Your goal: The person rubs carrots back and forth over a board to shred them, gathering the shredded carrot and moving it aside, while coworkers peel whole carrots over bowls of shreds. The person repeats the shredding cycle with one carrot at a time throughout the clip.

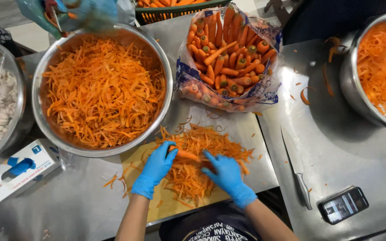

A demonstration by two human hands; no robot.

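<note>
- At the far left edge, a steel bowl [19, 89] holds pale chunks of food, and just near of it a glove box [18, 169] lies on the steel table [345, 156].
- Right of that, a large steel bowl [39, 109] is heaped with shredded carrot, and another person's blue-gloved hand [68, 15] hovers over its far rim.
- Near centre, the left hand [155, 169], in a blue glove, is closed around a whole carrot [185, 154] at its left end; the carrot lies over the carrot shreds [193, 172] piled on a yellowish cutting board [166, 205].
- Just right of it, the right hand [226, 176], also gloved, rests on the shreds with fingers curled; whether it holds a tool cannot be told.
- Far of the board, an open plastic bag [264, 96] stands full of whole carrots, tops up.
- Right of the board, a knife [295, 167] lies on the table, blade pointing far.
- Near right, a phone [342, 205] lies face up.
- At the right edge, another steel bowl [351, 82] holds more shredded carrot.
</note>
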